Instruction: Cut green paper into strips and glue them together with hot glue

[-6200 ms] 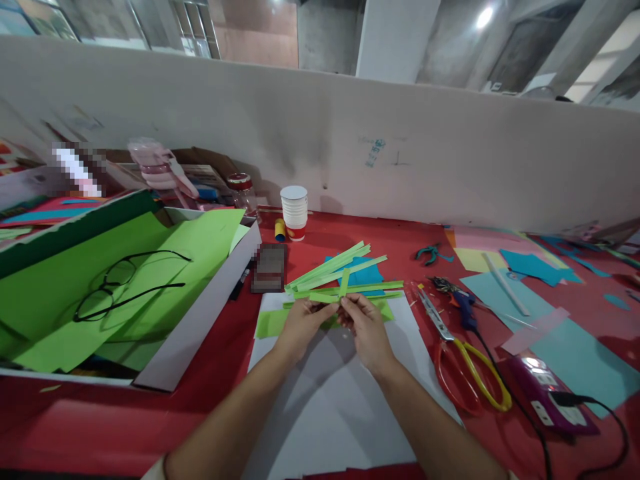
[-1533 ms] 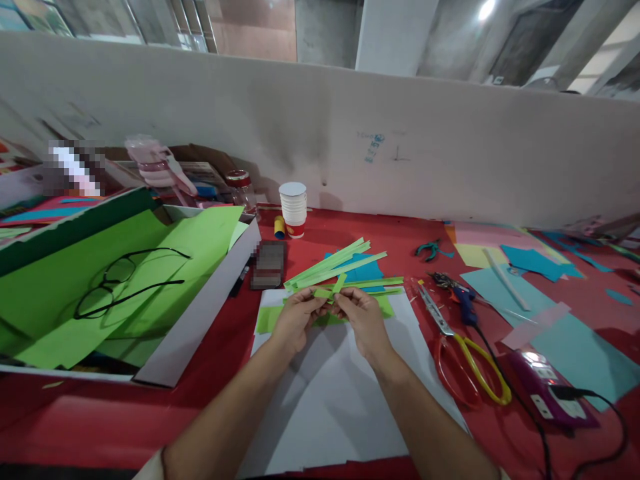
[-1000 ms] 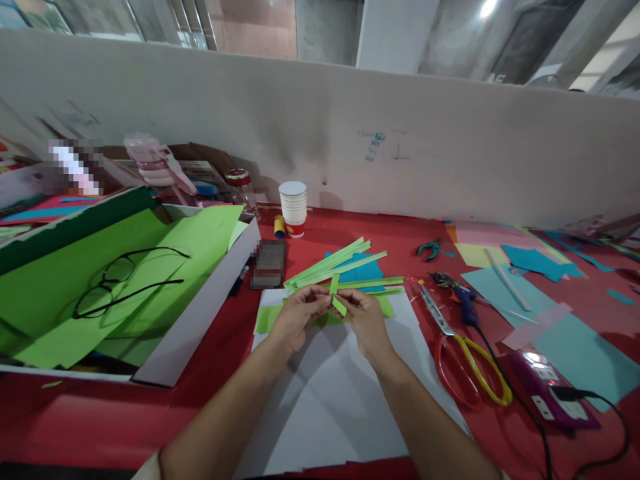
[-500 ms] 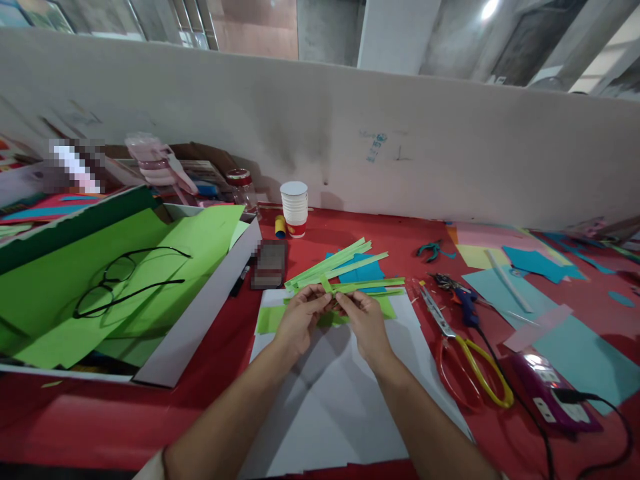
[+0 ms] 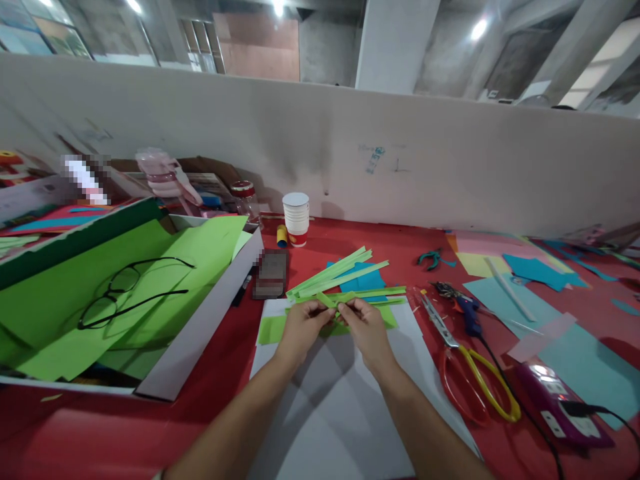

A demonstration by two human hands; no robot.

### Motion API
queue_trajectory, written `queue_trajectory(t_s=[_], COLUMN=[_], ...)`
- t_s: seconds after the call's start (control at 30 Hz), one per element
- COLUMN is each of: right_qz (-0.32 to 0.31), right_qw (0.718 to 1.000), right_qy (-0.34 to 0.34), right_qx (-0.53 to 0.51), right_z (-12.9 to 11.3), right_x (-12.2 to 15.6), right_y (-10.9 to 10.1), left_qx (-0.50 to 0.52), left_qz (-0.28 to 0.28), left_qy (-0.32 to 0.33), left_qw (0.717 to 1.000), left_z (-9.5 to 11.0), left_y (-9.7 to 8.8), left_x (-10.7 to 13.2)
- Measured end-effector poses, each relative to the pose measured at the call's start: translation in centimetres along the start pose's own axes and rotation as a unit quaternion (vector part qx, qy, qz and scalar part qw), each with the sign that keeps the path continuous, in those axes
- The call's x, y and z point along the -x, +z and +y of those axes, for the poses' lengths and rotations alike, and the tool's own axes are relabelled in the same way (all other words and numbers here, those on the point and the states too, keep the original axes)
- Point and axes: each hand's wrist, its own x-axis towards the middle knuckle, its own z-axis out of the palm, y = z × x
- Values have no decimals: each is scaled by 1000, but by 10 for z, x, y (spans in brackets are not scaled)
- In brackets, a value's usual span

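My left hand and my right hand meet over the white sheet, thumbs and fingertips pinched close together. Between them is a green paper strip, its upper part showing above the fingers; the held end is hidden by the fingertips. Under and behind the hands lies a wider piece of green paper. Just beyond, several loose green paper strips fan out over a blue piece of paper.
An open box with green paper and eyeglasses stands left. At the right lie scissors, a glue gun, small pliers and a purple device with a cable. Stacked paper cups stand near the wall.
The view has tilted up slightly, so everything sits lower. The pinched green strip leans more to the side than before; both hands stay close together around it.
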Motion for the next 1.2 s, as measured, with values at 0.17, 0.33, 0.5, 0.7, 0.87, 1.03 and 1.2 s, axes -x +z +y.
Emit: queue_trajectory(t_s=[0.17,0.33,0.5,0.7,0.87,1.03,1.2], right_qz=[-9,3,-11,-6,-16,-21,20], right_qw=[999,992,995,996,991,996,992], right_qy=[-29,-68,-34,65,59,7,44], right_qx=[25,111,93,-65,-116,-89,-119], right_z=[1,0,4,0,-1,4,-1], right_x=[1,0,-2,-1,2,4,3], right_y=[1,-5,-5,1,5,9,9], left_qx=[-1,48,58,112,173,190,186], left_qz=[22,-8,-15,-18,13,19,11], left_qy=[-5,-26,-32,-50,-78,-75,-55], left_qw=[1000,998,998,992,982,979,981], left_z=[1,5,3,4,3,2,2], left_y=[-1,0,-1,0,0,1,4], left_x=[0,2,1,0,-3,-3,1])
